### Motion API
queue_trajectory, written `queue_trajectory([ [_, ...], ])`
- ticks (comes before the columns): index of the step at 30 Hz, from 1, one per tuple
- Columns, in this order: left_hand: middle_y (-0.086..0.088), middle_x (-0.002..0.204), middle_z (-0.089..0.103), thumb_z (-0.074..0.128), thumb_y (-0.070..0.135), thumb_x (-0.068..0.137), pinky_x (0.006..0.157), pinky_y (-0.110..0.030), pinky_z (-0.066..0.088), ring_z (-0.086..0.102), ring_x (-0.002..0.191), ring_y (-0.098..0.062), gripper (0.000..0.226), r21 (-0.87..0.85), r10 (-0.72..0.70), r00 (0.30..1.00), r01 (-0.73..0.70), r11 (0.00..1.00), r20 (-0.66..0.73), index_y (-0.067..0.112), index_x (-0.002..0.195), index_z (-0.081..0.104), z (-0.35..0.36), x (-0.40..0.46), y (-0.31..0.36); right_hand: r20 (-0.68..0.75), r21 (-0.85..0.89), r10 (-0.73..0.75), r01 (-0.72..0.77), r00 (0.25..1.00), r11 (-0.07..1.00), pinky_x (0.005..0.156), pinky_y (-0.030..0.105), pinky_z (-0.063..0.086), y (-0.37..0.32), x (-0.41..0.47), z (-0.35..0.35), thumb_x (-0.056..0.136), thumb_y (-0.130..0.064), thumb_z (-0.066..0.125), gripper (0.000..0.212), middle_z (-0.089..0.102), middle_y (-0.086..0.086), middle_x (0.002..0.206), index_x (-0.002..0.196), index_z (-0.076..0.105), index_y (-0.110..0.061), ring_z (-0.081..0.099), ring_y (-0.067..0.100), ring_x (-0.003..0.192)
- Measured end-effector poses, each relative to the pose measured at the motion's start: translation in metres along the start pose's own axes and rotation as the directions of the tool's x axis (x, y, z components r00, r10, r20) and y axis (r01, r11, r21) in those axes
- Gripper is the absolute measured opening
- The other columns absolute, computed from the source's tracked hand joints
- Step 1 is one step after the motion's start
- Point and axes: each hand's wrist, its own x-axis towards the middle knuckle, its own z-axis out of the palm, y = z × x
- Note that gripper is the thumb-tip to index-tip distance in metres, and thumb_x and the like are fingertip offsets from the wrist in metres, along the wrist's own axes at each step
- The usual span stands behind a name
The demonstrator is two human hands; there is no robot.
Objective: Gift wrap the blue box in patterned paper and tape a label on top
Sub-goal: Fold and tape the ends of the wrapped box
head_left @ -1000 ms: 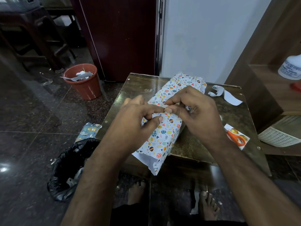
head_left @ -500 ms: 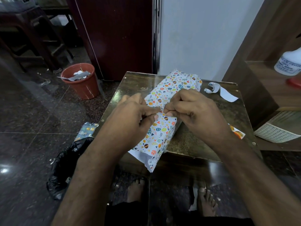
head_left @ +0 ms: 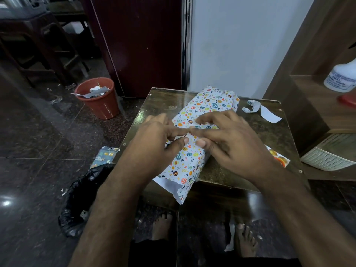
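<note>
Head view. Wrapped box (head_left: 200,135): lies diagonally on small brown table (head_left: 240,166), near end's paper open, overhanging the edge. Left hand (head_left: 154,143) and right hand (head_left: 231,143): fingers extended, fingertips pressing the top seam. Paper strip (head_left: 264,112): table's far right corner.
</note>
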Motion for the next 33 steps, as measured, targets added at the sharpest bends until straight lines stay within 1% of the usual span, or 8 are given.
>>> queue_trajectory([
  [5,0.006,0.092,0.058,0.076,0.037,0.091,0.087,-0.031,0.046,0.056,0.100,-0.017,0.028,-0.039,-0.045,0.999,0.045,0.998,-0.016,0.031,0.118,0.078,-0.001,0.000,-0.001,-0.098,-0.011,-0.022,0.021,0.995,1.000,0.082,0.048,0.048,0.004,-0.012,-0.013,0.103,-0.048,0.050,0.039,0.065,-0.002,0.118,0.100,0.081,-0.024,0.054,0.017,0.101],
  [9,0.006,0.103,0.058,0.081,0.040,0.084,0.090,-0.016,0.043,0.055,0.103,-0.001,0.031,-0.143,-0.134,0.991,0.131,0.981,-0.012,0.035,0.114,0.078,-0.005,-0.004,-0.005,-0.299,0.011,0.211,-0.217,0.931,0.976,0.081,0.047,0.049,-0.011,-0.022,-0.010,0.104,-0.041,0.054,0.036,0.061,0.000,0.106,0.101,0.076,-0.013,0.059,0.023,0.095],
  [13,0.014,0.117,0.070,0.079,0.031,0.089,0.098,-0.028,0.054,0.070,0.109,0.000,0.029,-0.461,-0.294,0.952,0.301,0.835,0.088,0.035,0.117,0.071,-0.010,-0.013,-0.009,-0.109,0.274,0.537,-0.494,0.836,0.825,0.093,0.046,0.054,-0.039,-0.025,0.008,0.099,-0.069,0.035,0.066,0.050,-0.003,0.126,0.141,0.053,-0.022,0.060,0.017,0.115],
  [18,-0.001,0.094,0.081,0.066,0.024,0.100,0.056,-0.030,0.057,0.074,0.072,-0.013,0.015,-0.608,-0.388,0.903,0.415,0.677,0.185,0.020,0.111,0.075,-0.013,-0.017,-0.009,-0.007,0.383,0.539,-0.496,0.842,0.779,0.100,0.043,0.052,-0.044,-0.005,0.019,0.095,-0.068,0.036,0.073,0.049,-0.004,0.130,0.153,0.044,-0.026,0.058,0.013,0.115],
  [24,0.003,0.107,0.079,0.066,0.037,0.099,0.079,-0.031,0.058,0.076,0.102,-0.018,0.027,-0.656,-0.473,0.866,0.453,0.603,0.164,0.021,0.120,0.069,0.004,-0.016,-0.022,0.041,0.608,0.546,-0.455,0.836,0.650,0.100,0.035,0.055,-0.031,-0.004,0.023,0.097,-0.053,0.050,0.052,0.059,-0.007,0.131,0.144,0.057,-0.030,0.063,0.006,0.117],
  [27,0.009,0.103,0.080,0.056,0.050,0.102,0.074,-0.023,0.059,0.077,0.091,-0.009,0.032,-0.661,-0.498,0.827,0.529,0.531,0.261,0.024,0.119,0.065,0.015,-0.013,-0.013,0.127,0.737,0.593,-0.476,0.795,0.481,0.100,0.025,0.051,-0.031,-0.008,0.023,0.097,-0.052,0.055,0.055,0.060,-0.024,0.135,0.150,0.048,-0.036,0.059,-0.008,0.121],
  [29,0.009,0.110,0.079,0.051,0.061,0.101,0.092,-0.033,0.059,0.076,0.099,-0.011,0.045,-0.664,-0.485,0.812,0.560,0.495,0.323,0.028,0.129,0.064,0.024,-0.009,-0.012,0.258,0.789,0.621,-0.532,0.740,0.307,0.099,0.018,0.047,-0.036,-0.008,0.022,0.094,-0.061,0.053,0.062,0.060,-0.040,0.123,0.153,0.042,-0.043,0.055,-0.019,0.117],
  [33,0.006,0.111,0.079,0.040,0.063,0.104,0.098,-0.042,0.057,0.076,0.104,-0.014,0.048,-0.780,-0.505,0.771,0.567,0.265,0.388,0.029,0.123,0.068,0.027,-0.009,-0.005,0.445,0.845,0.509,-0.533,0.737,0.033,0.122,0.045,0.035,-0.045,-0.007,0.012,0.086,-0.084,0.038,0.054,0.061,-0.028,0.139,0.129,0.059,-0.059,0.052,0.001,0.136],
])
